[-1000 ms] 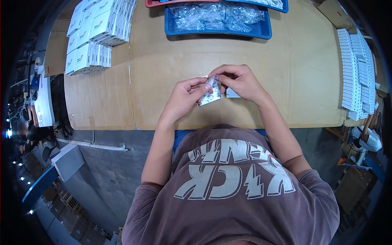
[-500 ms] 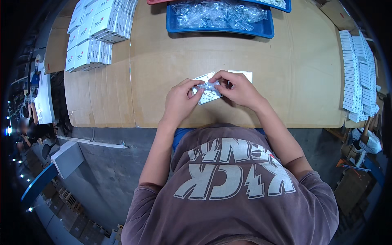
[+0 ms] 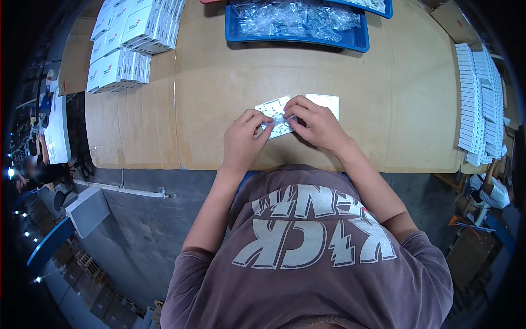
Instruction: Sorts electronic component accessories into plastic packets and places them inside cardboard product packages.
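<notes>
- Both sets of fingertips meet over a small clear plastic packet [image 3: 276, 119], pinching it from either side; it sits at the middle of the brown table [image 3: 208, 98], just in from the near edge.
- Left hand [image 3: 244, 137]: fingers curled, tips gripping the packet's left end; the heel of the hand rests on the tabletop.
- Right hand [image 3: 315, 123]: fingers bent over the packet's right end, covering part of it, so what is inside cannot be made out.
- A flat white card [image 3: 327, 102] lies just behind the right hand, partly hidden by the knuckles.
- Farther back, a blue tray [image 3: 296, 37] filled with crumpled clear bags [image 3: 290, 15], well apart from the hands.
- Far left corner: stacked small white boxes [image 3: 129, 41] in rows.
- Right edge of the table: a long row of flat white packs [image 3: 479, 104] stood on edge.
- Seam lines of taped cardboard cross the tabletop.
- Below the near edge, grey floor and the person's brown shirt [image 3: 312, 257] with pale lettering.
</notes>
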The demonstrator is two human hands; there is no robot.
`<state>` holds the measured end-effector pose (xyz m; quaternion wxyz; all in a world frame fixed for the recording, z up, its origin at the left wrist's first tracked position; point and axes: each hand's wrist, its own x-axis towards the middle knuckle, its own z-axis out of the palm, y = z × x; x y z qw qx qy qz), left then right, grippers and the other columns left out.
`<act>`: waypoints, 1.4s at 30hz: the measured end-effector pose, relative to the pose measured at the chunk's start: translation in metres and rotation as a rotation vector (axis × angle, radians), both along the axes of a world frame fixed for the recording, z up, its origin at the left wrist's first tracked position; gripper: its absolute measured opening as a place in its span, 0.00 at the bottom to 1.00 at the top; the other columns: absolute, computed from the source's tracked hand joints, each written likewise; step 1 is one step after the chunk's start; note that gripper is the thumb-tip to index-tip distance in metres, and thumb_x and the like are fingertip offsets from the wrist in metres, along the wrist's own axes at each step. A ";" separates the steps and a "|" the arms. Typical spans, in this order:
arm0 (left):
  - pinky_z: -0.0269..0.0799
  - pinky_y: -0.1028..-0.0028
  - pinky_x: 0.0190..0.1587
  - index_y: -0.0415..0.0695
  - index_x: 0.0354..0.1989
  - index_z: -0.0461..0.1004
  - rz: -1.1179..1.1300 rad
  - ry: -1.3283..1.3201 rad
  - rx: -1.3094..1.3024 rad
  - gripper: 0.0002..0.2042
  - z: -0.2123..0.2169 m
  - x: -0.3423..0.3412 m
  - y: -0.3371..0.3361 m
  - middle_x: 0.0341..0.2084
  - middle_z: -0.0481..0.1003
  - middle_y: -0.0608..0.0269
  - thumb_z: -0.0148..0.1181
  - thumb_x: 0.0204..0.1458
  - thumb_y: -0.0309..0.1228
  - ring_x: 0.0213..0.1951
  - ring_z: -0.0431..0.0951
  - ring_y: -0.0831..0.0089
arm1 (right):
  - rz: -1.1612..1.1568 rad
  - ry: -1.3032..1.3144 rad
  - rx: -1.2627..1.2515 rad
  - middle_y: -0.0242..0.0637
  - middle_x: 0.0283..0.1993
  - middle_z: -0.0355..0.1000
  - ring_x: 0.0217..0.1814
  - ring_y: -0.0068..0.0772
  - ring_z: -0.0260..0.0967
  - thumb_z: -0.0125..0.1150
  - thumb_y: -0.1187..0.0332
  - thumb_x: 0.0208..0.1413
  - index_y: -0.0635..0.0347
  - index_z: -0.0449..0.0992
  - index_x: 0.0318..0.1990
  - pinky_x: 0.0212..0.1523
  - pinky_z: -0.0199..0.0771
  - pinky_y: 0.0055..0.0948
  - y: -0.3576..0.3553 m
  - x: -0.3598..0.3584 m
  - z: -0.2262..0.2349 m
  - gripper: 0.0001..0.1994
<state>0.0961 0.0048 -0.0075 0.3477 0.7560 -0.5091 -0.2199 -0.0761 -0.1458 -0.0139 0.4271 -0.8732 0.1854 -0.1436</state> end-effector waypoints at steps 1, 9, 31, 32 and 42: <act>0.71 0.76 0.29 0.42 0.39 0.83 -0.005 -0.017 -0.015 0.07 -0.001 -0.001 0.001 0.33 0.78 0.66 0.71 0.52 0.27 0.25 0.75 0.75 | -0.004 0.001 -0.017 0.33 0.46 0.75 0.35 0.37 0.77 0.65 0.74 0.56 0.59 0.77 0.40 0.36 0.77 0.34 0.001 0.000 0.001 0.06; 0.74 0.73 0.32 0.40 0.38 0.83 -0.031 -0.010 -0.001 0.06 0.000 0.001 -0.002 0.34 0.79 0.64 0.69 0.53 0.27 0.28 0.79 0.72 | -0.019 0.029 -0.067 0.33 0.42 0.73 0.34 0.40 0.77 0.65 0.72 0.54 0.58 0.78 0.38 0.34 0.77 0.38 0.002 -0.002 0.005 0.05; 0.71 0.70 0.34 0.46 0.37 0.84 -0.070 -0.112 -0.061 0.05 -0.005 -0.009 -0.007 0.31 0.78 0.67 0.69 0.52 0.28 0.25 0.76 0.71 | -0.064 0.170 -0.180 0.34 0.42 0.74 0.36 0.40 0.78 0.65 0.70 0.54 0.60 0.82 0.36 0.35 0.78 0.40 0.005 -0.003 0.021 0.05; 0.71 0.70 0.34 0.46 0.37 0.84 -0.074 -0.120 -0.065 0.05 -0.006 -0.009 -0.007 0.31 0.78 0.67 0.69 0.52 0.28 0.25 0.76 0.71 | -0.035 0.201 -0.203 0.35 0.42 0.74 0.37 0.41 0.78 0.64 0.71 0.53 0.60 0.82 0.36 0.36 0.78 0.41 0.005 -0.002 0.023 0.05; 0.71 0.66 0.41 0.47 0.43 0.85 -0.122 -0.192 -0.205 0.12 -0.009 -0.016 0.001 0.39 0.78 0.62 0.71 0.49 0.29 0.37 0.77 0.63 | -0.107 0.167 -0.200 0.37 0.42 0.73 0.41 0.40 0.77 0.64 0.72 0.51 0.62 0.81 0.30 0.38 0.78 0.41 0.007 0.001 0.021 0.03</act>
